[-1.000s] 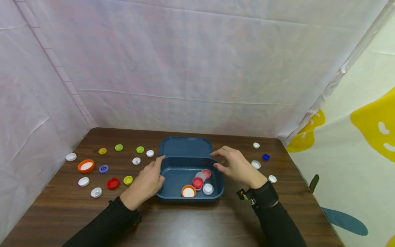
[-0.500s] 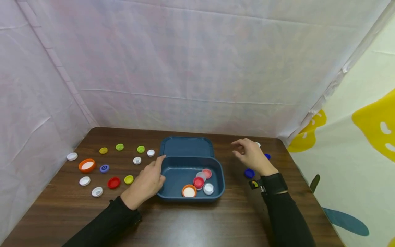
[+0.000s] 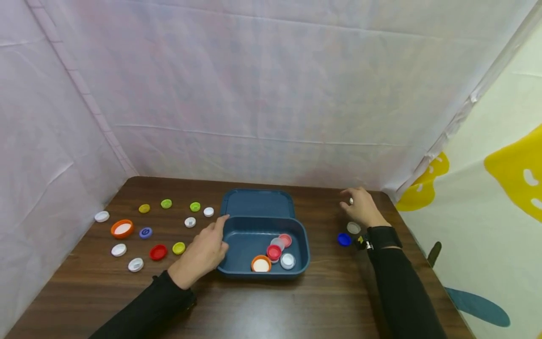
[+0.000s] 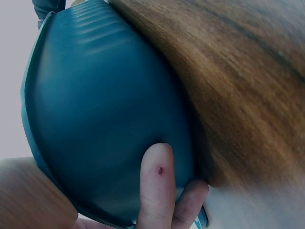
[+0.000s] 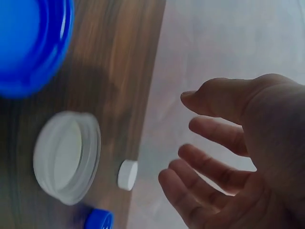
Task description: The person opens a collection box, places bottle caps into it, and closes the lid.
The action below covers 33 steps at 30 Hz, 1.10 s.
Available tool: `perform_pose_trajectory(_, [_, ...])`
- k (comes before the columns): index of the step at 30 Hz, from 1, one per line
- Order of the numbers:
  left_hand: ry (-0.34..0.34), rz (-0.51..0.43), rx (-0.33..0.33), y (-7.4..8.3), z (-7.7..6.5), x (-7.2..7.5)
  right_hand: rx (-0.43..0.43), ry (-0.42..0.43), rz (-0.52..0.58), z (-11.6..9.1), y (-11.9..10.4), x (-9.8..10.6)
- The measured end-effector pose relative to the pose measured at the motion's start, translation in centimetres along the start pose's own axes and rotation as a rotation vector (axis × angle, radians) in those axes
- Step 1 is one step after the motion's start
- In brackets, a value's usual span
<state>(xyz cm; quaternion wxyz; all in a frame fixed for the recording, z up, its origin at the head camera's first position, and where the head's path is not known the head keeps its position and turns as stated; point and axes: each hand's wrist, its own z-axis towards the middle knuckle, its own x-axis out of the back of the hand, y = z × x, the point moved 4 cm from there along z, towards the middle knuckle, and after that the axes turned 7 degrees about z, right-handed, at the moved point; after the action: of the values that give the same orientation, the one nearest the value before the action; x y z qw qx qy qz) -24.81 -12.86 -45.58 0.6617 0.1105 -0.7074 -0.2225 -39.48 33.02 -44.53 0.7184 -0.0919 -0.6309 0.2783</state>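
Observation:
My left hand (image 3: 202,254) grips the left wall of a dark blue plastic box (image 3: 243,247). In the left wrist view its fingers (image 4: 157,186) lie against the box's outer wall, below the rim. Inside the box, toward the right front, are an orange-rimmed cap (image 3: 260,264), a red cap (image 3: 274,252), a white cap (image 3: 288,261) and other caps. My right hand (image 3: 362,208) hovers over the table's back right with loosely bent, parted fingers, holding nothing. Near it are a small white bottle cap (image 5: 127,175), a translucent cap (image 5: 66,157), a large blue cap (image 5: 28,43) and a small blue cap (image 5: 99,219).
A flat blue lid (image 3: 257,203) lies right behind the box. Several loose caps are spread over the left of the wooden table (image 3: 271,310), including a red cap (image 3: 158,252) and an orange cap (image 3: 122,229). White cloth (image 3: 254,84) hangs behind the table.
My right hand has moved from the box's right rim to the back right caps. A large blue cap now lies on the table beside the translucent one. My left hand stays on the box.

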Motion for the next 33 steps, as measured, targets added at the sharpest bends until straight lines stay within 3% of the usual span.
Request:
perform_pose_trajectory(7, [0.020,0.023,-0.013,0.0,0.1,0.0,-0.142,-0.087,-0.010,0.9,2.7,0.0])
perform_pose_trajectory(10, [0.029,0.040,-0.019,0.1,0.0,0.1,-0.161,-0.122,-0.035,1.5,3.5,-0.2])
perform_pose_trajectory(16, [0.021,0.038,-0.011,0.2,0.0,0.2,-0.128,-0.172,-0.048,2.8,5.8,-1.3])
perform_pose_trajectory(21, [0.018,0.040,-0.002,0.2,0.1,0.1,-0.031,-0.095,-0.083,5.5,12.2,-4.0])
perform_pose_trajectory(23, [0.020,0.042,-0.003,0.2,0.1,0.0,-0.010,-0.054,-0.076,6.0,13.9,-4.8])
perform_pose_trajectory(25, [0.022,0.040,-0.004,0.1,0.1,0.0,0.009,-0.062,-0.059,6.0,13.8,-4.8])
perform_pose_trajectory(30, [0.020,0.033,-0.003,0.1,0.1,0.0,0.000,-0.081,-0.017,4.7,10.6,-3.3])
perform_pose_trajectory(33, [0.018,0.031,-0.001,0.0,0.0,0.1,0.000,-0.062,-0.005,5.1,11.8,-4.0])
